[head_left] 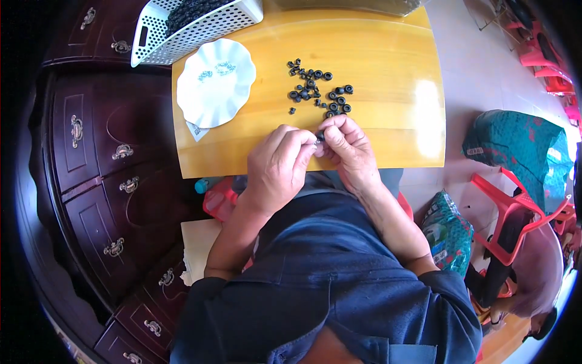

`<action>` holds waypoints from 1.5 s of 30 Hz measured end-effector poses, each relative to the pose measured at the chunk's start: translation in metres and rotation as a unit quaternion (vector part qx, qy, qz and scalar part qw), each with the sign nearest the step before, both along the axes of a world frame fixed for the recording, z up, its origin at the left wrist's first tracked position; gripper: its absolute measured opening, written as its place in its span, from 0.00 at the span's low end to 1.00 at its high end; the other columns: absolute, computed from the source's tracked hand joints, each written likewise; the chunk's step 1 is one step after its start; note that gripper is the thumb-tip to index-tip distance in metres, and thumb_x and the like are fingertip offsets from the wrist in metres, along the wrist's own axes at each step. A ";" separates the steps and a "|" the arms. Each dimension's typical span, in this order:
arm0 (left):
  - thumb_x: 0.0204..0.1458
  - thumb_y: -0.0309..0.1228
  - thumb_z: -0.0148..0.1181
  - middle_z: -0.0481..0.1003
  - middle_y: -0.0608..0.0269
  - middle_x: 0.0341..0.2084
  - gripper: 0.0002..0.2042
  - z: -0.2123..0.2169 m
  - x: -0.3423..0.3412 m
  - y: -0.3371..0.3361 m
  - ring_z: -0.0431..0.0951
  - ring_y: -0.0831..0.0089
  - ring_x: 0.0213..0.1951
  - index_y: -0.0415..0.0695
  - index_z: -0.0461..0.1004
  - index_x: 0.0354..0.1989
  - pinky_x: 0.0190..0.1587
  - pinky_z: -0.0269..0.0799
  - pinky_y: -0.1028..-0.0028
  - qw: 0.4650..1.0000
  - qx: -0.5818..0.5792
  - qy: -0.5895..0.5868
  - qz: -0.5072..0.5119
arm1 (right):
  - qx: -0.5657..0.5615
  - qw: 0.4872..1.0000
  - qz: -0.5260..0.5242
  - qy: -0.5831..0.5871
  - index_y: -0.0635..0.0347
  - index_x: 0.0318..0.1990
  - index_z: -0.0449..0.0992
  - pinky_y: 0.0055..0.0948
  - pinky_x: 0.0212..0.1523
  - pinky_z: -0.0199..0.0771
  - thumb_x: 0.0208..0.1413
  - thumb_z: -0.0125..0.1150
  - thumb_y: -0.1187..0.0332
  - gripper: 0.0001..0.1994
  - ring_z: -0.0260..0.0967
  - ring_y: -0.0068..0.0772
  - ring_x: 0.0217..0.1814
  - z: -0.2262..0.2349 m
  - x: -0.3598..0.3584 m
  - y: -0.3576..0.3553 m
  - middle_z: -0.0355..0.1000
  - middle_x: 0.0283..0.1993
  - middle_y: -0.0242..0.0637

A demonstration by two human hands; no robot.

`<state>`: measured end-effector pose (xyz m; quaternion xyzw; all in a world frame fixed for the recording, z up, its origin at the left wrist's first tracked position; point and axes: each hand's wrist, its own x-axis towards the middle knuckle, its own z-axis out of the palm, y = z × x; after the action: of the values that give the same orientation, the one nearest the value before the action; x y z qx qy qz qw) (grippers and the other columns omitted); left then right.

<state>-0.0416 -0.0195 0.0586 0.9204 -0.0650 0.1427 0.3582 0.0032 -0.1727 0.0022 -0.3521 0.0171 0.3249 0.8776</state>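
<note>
Both hands meet over the front edge of the wooden table (376, 139). Between the fingertips of my right hand (351, 148) is a small black round part (321, 135), partly covered by the fingers. The fingers of my left hand (279, 161) are pinched together against its left side; a tiny light spot shows there, too small to name. Just beyond the hands lie several loose black parts: ring-shaped ones (347, 108) on the right and smaller knob-like ones (293, 111) on the left.
A white scalloped plate (233, 100) lies at the left of the table. Behind it stands a white perforated basket (200, 37) of black parts. Dark drawers (91, 136) line the left. Green bags (506, 142), a red stool (500, 224) and another person (536, 267) are at the right.
</note>
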 end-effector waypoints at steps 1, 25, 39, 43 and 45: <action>0.50 0.22 0.63 0.74 0.58 0.28 0.07 0.000 0.000 0.000 0.77 0.58 0.29 0.42 0.73 0.36 0.30 0.72 0.63 1.000 0.015 0.005 0.014 | -0.010 1.000 -0.006 0.003 0.57 0.46 0.73 0.19 0.40 0.73 0.66 0.57 0.65 0.07 0.73 0.18 0.35 0.002 0.000 0.001 0.74 0.34 0.27; 0.48 0.18 0.67 0.75 0.63 0.25 0.08 -0.002 -0.004 0.002 0.76 0.77 0.26 0.39 0.75 0.34 0.29 0.71 0.77 0.990 -0.141 0.021 0.010 | -0.072 0.996 0.039 -0.034 0.60 0.42 0.77 0.19 0.39 0.74 0.64 0.60 0.65 0.08 0.71 0.16 0.34 0.008 -0.005 -0.003 0.76 0.33 0.28; 0.50 0.20 0.67 0.76 0.60 0.27 0.06 -0.002 -0.007 -0.013 0.76 0.74 0.26 0.37 0.76 0.35 0.30 0.72 0.76 0.989 -0.136 0.009 0.056 | -0.011 1.000 0.012 0.021 0.57 0.40 0.76 0.14 0.35 0.68 0.65 0.59 0.62 0.08 0.67 0.13 0.31 0.008 -0.005 0.000 0.72 0.30 0.24; 0.51 0.20 0.66 0.75 0.59 0.26 0.05 -0.002 -0.007 -0.011 0.75 0.73 0.27 0.36 0.76 0.33 0.31 0.70 0.77 0.993 -0.102 0.002 0.059 | -0.020 1.000 0.007 0.015 0.59 0.40 0.76 0.16 0.36 0.69 0.65 0.59 0.64 0.08 0.67 0.14 0.32 0.006 -0.006 0.000 0.73 0.31 0.26; 0.51 0.20 0.65 0.75 0.60 0.26 0.04 -0.002 -0.007 -0.009 0.75 0.74 0.27 0.36 0.76 0.33 0.32 0.70 0.77 0.994 -0.099 -0.004 0.054 | -0.031 0.999 0.009 0.018 0.59 0.41 0.76 0.17 0.37 0.70 0.65 0.59 0.65 0.08 0.68 0.15 0.32 0.004 -0.006 0.000 0.73 0.31 0.27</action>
<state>-0.0487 -0.0280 0.0570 0.8820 -0.0021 0.1710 0.4390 -0.0032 -0.1723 0.0060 -0.3736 0.0400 0.3388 0.8626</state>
